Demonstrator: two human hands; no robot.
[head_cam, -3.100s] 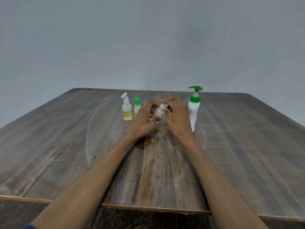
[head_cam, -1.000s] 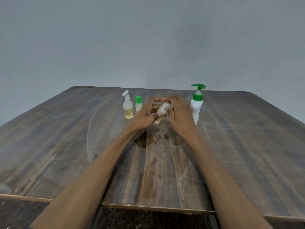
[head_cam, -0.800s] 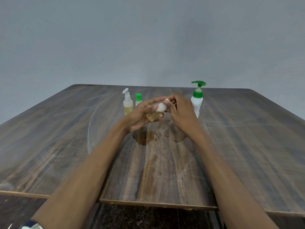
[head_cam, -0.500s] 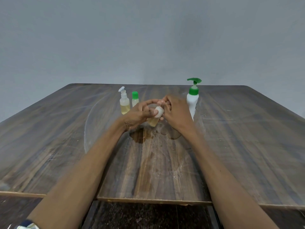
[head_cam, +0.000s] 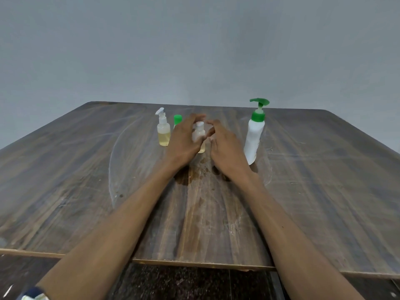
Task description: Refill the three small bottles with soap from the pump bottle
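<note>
White-capped small bottle (head_cam: 200, 135) stands between left hand (head_cam: 184, 139) and right hand (head_cam: 225, 148).

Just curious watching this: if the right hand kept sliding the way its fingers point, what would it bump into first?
Probably the small white-capped bottle. The right hand points forward and slightly left, its fingertips just beside that bottle; depth is hard to judge.
</note>
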